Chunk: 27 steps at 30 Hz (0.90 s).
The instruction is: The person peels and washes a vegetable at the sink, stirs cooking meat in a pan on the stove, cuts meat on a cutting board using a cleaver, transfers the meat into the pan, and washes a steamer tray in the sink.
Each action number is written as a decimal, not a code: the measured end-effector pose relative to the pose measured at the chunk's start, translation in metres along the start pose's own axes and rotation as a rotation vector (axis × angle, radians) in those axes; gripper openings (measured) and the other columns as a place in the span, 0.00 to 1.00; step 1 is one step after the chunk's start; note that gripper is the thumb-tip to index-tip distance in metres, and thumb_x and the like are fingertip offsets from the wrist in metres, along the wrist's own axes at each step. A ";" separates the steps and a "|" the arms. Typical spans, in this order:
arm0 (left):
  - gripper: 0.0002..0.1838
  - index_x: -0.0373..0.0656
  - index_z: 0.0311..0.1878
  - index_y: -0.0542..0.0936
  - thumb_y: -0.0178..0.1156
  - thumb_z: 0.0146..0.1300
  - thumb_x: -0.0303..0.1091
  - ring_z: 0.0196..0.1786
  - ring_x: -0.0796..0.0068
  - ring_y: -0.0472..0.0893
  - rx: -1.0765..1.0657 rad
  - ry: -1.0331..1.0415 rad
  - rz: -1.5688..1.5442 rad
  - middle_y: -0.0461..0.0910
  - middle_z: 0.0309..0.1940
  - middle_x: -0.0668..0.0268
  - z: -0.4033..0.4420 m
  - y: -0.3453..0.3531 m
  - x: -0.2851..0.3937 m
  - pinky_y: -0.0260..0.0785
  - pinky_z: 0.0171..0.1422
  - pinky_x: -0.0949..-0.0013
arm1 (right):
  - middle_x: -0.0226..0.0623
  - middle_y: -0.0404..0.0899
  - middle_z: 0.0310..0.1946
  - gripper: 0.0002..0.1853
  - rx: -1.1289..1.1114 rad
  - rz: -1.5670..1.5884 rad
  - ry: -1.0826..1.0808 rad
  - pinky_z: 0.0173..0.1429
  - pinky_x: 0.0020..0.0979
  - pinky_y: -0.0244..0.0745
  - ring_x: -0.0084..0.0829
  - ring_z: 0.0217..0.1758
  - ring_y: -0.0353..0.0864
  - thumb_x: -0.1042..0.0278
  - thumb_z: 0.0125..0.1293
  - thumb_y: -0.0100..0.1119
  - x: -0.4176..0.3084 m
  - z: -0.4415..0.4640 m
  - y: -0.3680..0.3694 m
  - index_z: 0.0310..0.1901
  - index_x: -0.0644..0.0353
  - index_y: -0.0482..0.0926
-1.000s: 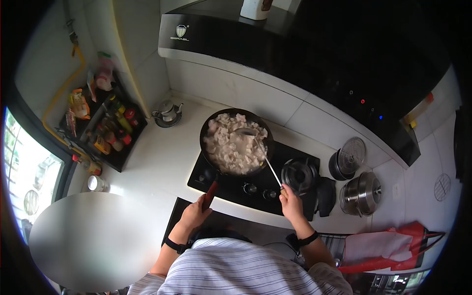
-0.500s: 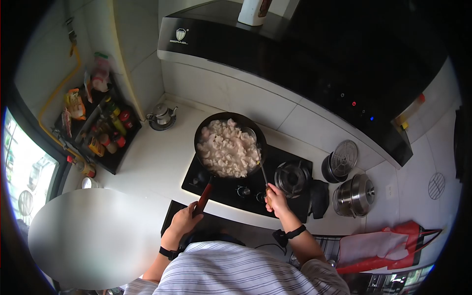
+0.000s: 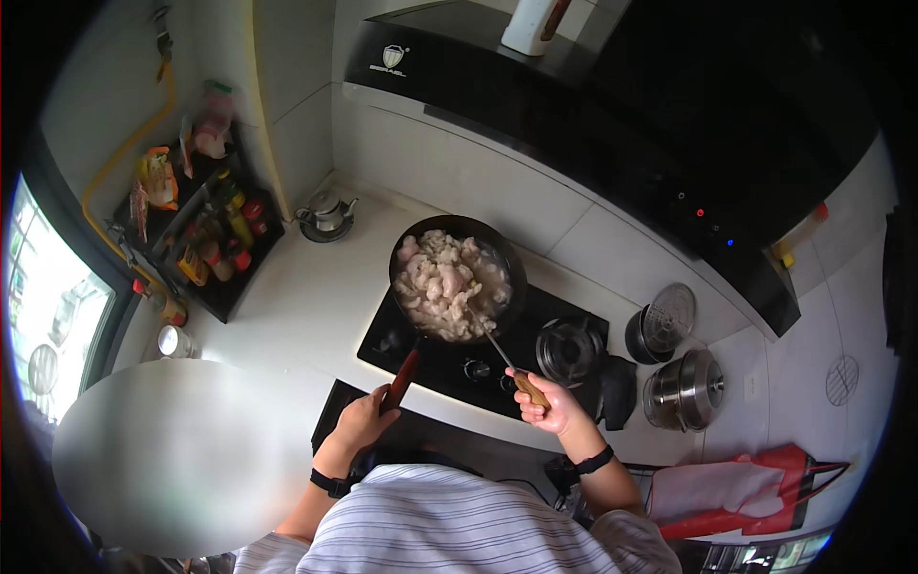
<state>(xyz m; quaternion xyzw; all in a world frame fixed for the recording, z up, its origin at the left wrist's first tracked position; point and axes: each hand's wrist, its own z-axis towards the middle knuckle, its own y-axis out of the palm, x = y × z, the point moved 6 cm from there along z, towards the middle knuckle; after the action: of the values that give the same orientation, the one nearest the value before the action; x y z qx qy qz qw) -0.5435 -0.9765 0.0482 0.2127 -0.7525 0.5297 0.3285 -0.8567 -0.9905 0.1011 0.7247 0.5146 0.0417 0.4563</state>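
A dark wok (image 3: 517, 277) sits on the left part of the black stove (image 3: 440, 368), filled with pale chunks of meat (image 3: 445, 282) in some liquid. My left hand (image 3: 363, 419) is wrapped round the wok's reddish-brown handle (image 3: 403, 379). With my right hand (image 3: 553, 406) I grip the wooden handle of a metal spatula or ladle (image 3: 501, 352); its head is hidden under the meat, near the middle of the wok.
A small metal teapot (image 3: 327, 212) stands behind left, near a rack of bottles (image 3: 225, 239). Right of the wok are an empty burner (image 3: 570, 351), a dark pot (image 3: 639, 337) and a steel pot (image 3: 681, 390). The range hood (image 3: 574, 124) overhangs the back.
The tool's head has moved from the wok's right side into the meat, which is now heaped toward the left and middle. My right hand has shifted slightly. The view has tilted a little.
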 end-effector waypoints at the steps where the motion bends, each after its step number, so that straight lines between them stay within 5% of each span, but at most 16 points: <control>1: 0.30 0.41 0.63 0.68 0.60 0.61 0.45 0.43 0.48 0.81 0.006 0.012 -0.006 0.82 0.36 0.50 0.000 0.001 -0.001 0.73 0.47 0.54 | 0.31 0.69 0.26 0.15 0.029 -0.048 -0.019 0.21 0.20 0.60 0.19 0.16 0.61 0.55 0.73 0.46 -0.001 -0.005 0.003 0.56 0.48 0.71; 7: 0.30 0.42 0.63 0.68 0.60 0.61 0.46 0.41 0.49 0.81 0.003 0.018 0.002 0.82 0.35 0.51 0.001 0.000 0.000 0.73 0.45 0.54 | 0.32 0.69 0.24 0.16 0.254 -0.329 -0.109 0.20 0.25 0.61 0.22 0.14 0.61 0.59 0.73 0.47 0.000 -0.022 0.009 0.60 0.49 0.70; 9: 0.30 0.42 0.63 0.68 0.60 0.61 0.46 0.40 0.49 0.81 0.016 0.021 0.001 0.82 0.34 0.51 0.000 0.000 -0.001 0.73 0.44 0.54 | 0.31 0.71 0.25 0.19 0.536 -0.881 -0.356 0.18 0.25 0.60 0.20 0.13 0.63 0.64 0.72 0.49 -0.012 -0.029 -0.011 0.63 0.51 0.69; 10: 0.30 0.42 0.63 0.68 0.60 0.61 0.46 0.40 0.49 0.81 0.030 0.034 0.003 0.82 0.34 0.51 0.000 -0.001 0.000 0.74 0.44 0.54 | 0.37 0.76 0.28 0.22 0.694 -1.369 -0.451 0.25 0.33 0.70 0.32 0.19 0.74 0.68 0.69 0.52 -0.024 -0.036 -0.007 0.64 0.52 0.68; 11: 0.30 0.42 0.63 0.68 0.60 0.61 0.46 0.40 0.49 0.81 0.029 0.029 -0.001 0.82 0.34 0.51 0.000 -0.001 0.000 0.74 0.44 0.54 | 0.37 0.76 0.28 0.22 0.691 -1.372 -0.445 0.25 0.33 0.70 0.32 0.19 0.74 0.68 0.69 0.52 -0.025 -0.041 -0.008 0.64 0.52 0.68; 13: 0.30 0.42 0.63 0.68 0.60 0.61 0.46 0.40 0.49 0.81 0.019 0.014 0.011 0.82 0.34 0.51 0.000 -0.001 0.001 0.74 0.44 0.55 | 0.45 0.79 0.35 0.24 0.803 -1.957 -0.834 0.38 0.40 0.75 0.45 0.34 0.80 0.70 0.65 0.55 -0.033 -0.064 0.025 0.64 0.53 0.68; 14: 0.30 0.42 0.63 0.68 0.60 0.61 0.46 0.40 0.49 0.81 0.020 0.010 0.009 0.82 0.34 0.51 0.000 -0.001 0.001 0.74 0.44 0.55 | 0.49 0.79 0.41 0.27 0.827 -1.852 -0.660 0.49 0.43 0.74 0.52 0.46 0.77 0.72 0.62 0.56 -0.035 -0.071 0.034 0.64 0.52 0.68; 21: 0.30 0.42 0.63 0.68 0.61 0.61 0.46 0.40 0.49 0.81 0.021 0.029 -0.006 0.82 0.35 0.51 0.001 -0.002 0.001 0.73 0.44 0.55 | 0.44 0.79 0.36 0.29 0.703 -2.080 -0.602 0.38 0.45 0.77 0.49 0.34 0.81 0.66 0.62 0.57 -0.013 -0.064 0.045 0.66 0.46 0.66; 27: 0.29 0.42 0.62 0.69 0.61 0.61 0.44 0.41 0.49 0.81 0.001 -0.004 -0.026 0.81 0.36 0.51 0.001 -0.004 0.003 0.73 0.45 0.56 | 0.47 0.80 0.39 0.27 0.717 -2.068 -0.398 0.41 0.46 0.76 0.52 0.38 0.80 0.68 0.63 0.55 -0.008 -0.042 0.041 0.65 0.51 0.67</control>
<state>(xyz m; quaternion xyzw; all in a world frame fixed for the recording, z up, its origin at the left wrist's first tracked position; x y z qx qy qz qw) -0.5433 -0.9782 0.0528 0.2238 -0.7501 0.5252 0.3339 -0.8539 -0.9732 0.1578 0.0304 0.7707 -0.6269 0.1099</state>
